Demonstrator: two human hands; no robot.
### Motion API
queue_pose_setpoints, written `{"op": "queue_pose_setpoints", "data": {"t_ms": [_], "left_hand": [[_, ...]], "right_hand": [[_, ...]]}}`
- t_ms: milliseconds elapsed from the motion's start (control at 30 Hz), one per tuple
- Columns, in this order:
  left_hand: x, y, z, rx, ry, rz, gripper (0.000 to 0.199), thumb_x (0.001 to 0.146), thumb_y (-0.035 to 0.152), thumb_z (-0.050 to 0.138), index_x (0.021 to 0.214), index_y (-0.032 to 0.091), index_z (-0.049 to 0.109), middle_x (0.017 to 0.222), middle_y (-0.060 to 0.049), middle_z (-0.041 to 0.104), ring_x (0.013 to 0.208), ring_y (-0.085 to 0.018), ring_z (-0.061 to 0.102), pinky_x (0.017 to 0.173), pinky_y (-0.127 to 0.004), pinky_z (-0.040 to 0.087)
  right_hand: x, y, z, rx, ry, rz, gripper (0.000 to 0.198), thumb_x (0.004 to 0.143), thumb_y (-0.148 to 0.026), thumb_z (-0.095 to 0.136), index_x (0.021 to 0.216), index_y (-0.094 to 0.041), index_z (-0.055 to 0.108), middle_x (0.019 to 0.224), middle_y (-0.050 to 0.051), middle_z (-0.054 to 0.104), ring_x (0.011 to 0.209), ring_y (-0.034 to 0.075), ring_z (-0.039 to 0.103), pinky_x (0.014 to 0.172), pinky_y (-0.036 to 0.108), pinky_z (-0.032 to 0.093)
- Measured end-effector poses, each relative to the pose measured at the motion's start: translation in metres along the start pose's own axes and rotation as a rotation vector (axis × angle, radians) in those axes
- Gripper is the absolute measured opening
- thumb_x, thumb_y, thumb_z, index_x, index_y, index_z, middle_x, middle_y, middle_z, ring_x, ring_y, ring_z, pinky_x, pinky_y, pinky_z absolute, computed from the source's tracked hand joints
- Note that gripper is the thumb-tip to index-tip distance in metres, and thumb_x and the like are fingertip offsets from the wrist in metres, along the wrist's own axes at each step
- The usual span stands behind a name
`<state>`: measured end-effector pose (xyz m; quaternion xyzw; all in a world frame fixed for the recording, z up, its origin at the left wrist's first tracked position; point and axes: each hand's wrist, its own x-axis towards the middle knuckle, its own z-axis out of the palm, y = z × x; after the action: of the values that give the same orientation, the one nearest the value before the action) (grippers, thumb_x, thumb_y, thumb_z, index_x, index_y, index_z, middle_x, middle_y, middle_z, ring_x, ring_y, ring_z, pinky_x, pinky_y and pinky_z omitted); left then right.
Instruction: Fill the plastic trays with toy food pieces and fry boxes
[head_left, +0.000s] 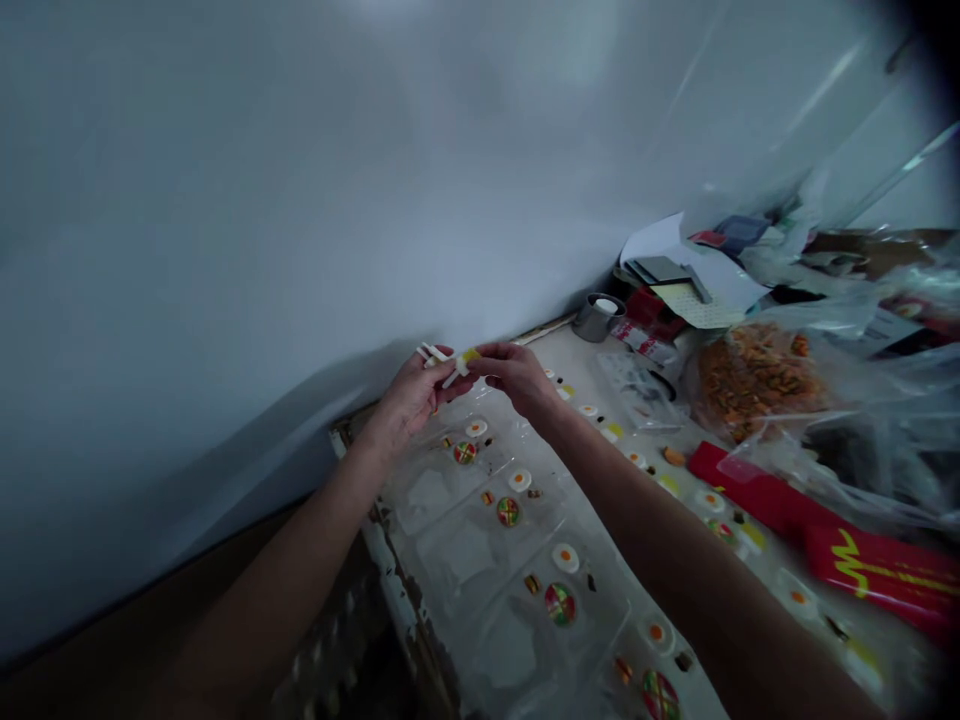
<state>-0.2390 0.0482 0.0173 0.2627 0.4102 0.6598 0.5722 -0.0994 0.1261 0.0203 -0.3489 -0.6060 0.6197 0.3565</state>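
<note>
Over the far end of the clear plastic tray (457, 550), my two hands meet close together. My left hand (409, 395) is closed on a few small white pieces (433, 354) that poke out between thumb and fingers. Pinched in the fingertips of my right hand (519, 374) is a small yellow-and-white piece (469, 357); its exact kind is too small to make out. Below them, the tray compartments hold miniature fried eggs (520, 480), round red-and-green pieces (508, 512) like tiny pizzas, and tiny burger-like pieces (532, 584).
A white wall rises behind the table. Along the right stand a grey cup (600, 316), papers (705, 295), a plastic bag of orange-brown pieces (757, 380) and red packaging (877, 560). The table's worn edge (405, 600) runs down the left.
</note>
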Motion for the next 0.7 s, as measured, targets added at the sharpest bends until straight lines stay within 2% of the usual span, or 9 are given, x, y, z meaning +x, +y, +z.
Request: {"op": "queue_pose_setpoints", "data": {"t_ms": [67,133,200,267,333,400,500,633,700], "left_hand": [[-0.006,0.007,-0.007,0.042,-0.017,-0.011,0.017,0.086,0.008,0.067,0.1,0.016,0.06,0.091,-0.005,0.07,0.075,-0.017,0.074,0.069,-0.028,0.063],[-0.013,0.012,-0.019,0.062,0.024,-0.022,0.018,0.087,0.01,0.066,0.101,0.016,0.058,0.09,-0.006,0.071,0.075,-0.018,0.075,0.069,-0.028,0.062],[-0.022,0.013,-0.036,0.099,0.118,-0.001,0.021,0.087,0.012,0.068,0.104,0.017,0.056,0.089,-0.006,0.071,0.076,-0.018,0.075,0.069,-0.028,0.062],[-0.034,0.012,-0.055,0.173,0.177,0.02,0.025,0.085,0.018,0.072,0.105,0.017,0.057,0.091,-0.005,0.072,0.076,-0.017,0.075,0.068,-0.027,0.061],[-0.049,0.011,-0.072,0.25,0.175,0.002,0.028,0.082,0.024,0.077,0.104,0.017,0.06,0.093,-0.005,0.072,0.075,-0.017,0.075,0.065,-0.024,0.059],[-0.063,0.011,-0.082,0.326,0.147,-0.039,0.031,0.078,0.027,0.08,0.101,0.015,0.063,0.092,-0.004,0.072,0.07,-0.015,0.073,0.061,-0.023,0.057],[-0.077,0.012,-0.086,0.45,0.14,-0.033,0.032,0.072,0.029,0.083,0.094,0.014,0.066,0.078,-0.001,0.069,0.058,-0.012,0.067,0.055,-0.022,0.052],[-0.082,0.01,-0.082,0.54,0.152,-0.025,0.028,0.072,0.032,0.08,0.088,0.014,0.066,0.068,0.002,0.064,0.054,-0.01,0.061,0.053,-0.022,0.049],[-0.081,0.008,-0.08,0.56,0.138,-0.054,0.027,0.075,0.033,0.078,0.09,0.014,0.066,0.071,0.001,0.066,0.056,-0.011,0.061,0.054,-0.022,0.049]], "right_hand": [[0.002,-0.005,0.006,-0.023,-0.048,-0.052,0.03,0.061,-0.035,0.083,0.082,-0.015,0.073,0.075,0.002,0.071,0.062,0.01,0.057,0.058,0.022,0.041],[0.001,-0.006,0.01,-0.054,-0.033,-0.087,0.033,0.06,-0.036,0.084,0.083,-0.015,0.074,0.071,0.001,0.069,0.06,0.009,0.055,0.056,0.022,0.042],[-0.005,0.001,0.012,-0.064,0.034,-0.028,0.034,0.058,-0.034,0.086,0.083,-0.015,0.073,0.065,-0.001,0.067,0.057,0.01,0.056,0.055,0.022,0.044],[-0.012,0.013,0.014,-0.099,0.067,0.091,0.028,0.059,-0.03,0.085,0.08,-0.015,0.072,0.063,-0.001,0.066,0.056,0.011,0.059,0.057,0.024,0.049],[-0.019,0.027,0.016,-0.261,0.07,0.168,0.019,0.066,-0.028,0.08,0.078,-0.014,0.072,0.064,0.0,0.068,0.058,0.013,0.063,0.061,0.025,0.052],[-0.021,0.038,0.021,-0.477,0.096,0.182,0.014,0.071,-0.026,0.075,0.079,-0.014,0.074,0.062,0.0,0.068,0.059,0.015,0.065,0.06,0.025,0.051],[-0.016,0.046,0.028,-0.7,0.162,0.162,0.017,0.068,-0.024,0.08,0.081,-0.014,0.076,0.058,0.0,0.065,0.062,0.018,0.065,0.061,0.026,0.046],[-0.011,0.043,0.033,-1.019,0.221,0.091,0.021,0.063,-0.027,0.086,0.078,-0.017,0.076,0.075,0.003,0.072,0.077,0.02,0.067,0.067,0.027,0.043],[-0.015,0.038,0.034,-1.033,0.225,0.047,0.019,0.068,-0.03,0.084,0.081,-0.018,0.076,0.08,0.005,0.073,0.078,0.019,0.065,0.067,0.027,0.043]]}}
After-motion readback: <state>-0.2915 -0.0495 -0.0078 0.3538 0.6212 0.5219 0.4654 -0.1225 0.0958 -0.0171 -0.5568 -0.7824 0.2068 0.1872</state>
